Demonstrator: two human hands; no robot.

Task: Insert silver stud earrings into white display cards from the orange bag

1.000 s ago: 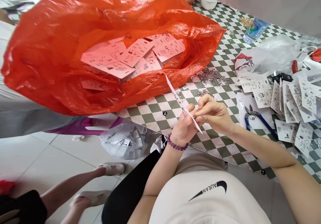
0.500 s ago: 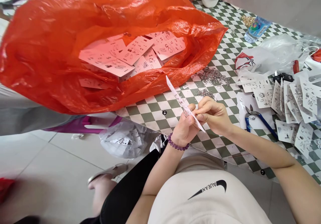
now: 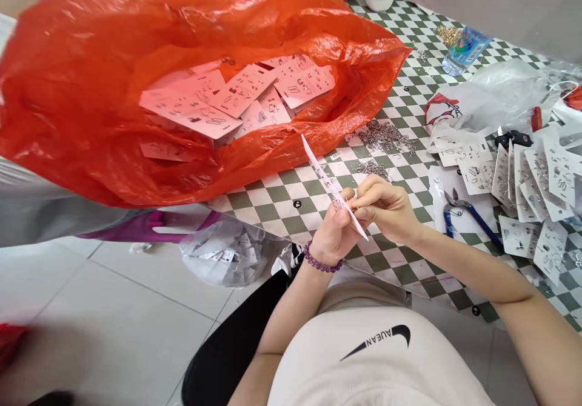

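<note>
My left hand (image 3: 335,231), a purple bead bracelet at its wrist, grips a white earring card (image 3: 319,170). The card is tilted and seen nearly edge-on, with small metal pieces on its left face. On the other side, my right hand (image 3: 384,207) is closed in a pinch against the card's lower part. Whatever its fingertips hold is too small or hidden. Just beyond the hands, two piles of small silver-coloured metal pieces (image 3: 386,137) lie on the checkered table (image 3: 291,182).
A large open red plastic bag (image 3: 136,24) with several earring cards inside fills the left. To the right are blue-handled cutting pliers (image 3: 473,215), filled earring cards (image 3: 521,236) and a clear plastic bag (image 3: 504,94). A water bottle (image 3: 466,51) lies farther back.
The card has turned slightly more edge-on; both hands stay almost in place. Another person's leg and shoe have left the lower left, and part of an arm shows at the upper left.
</note>
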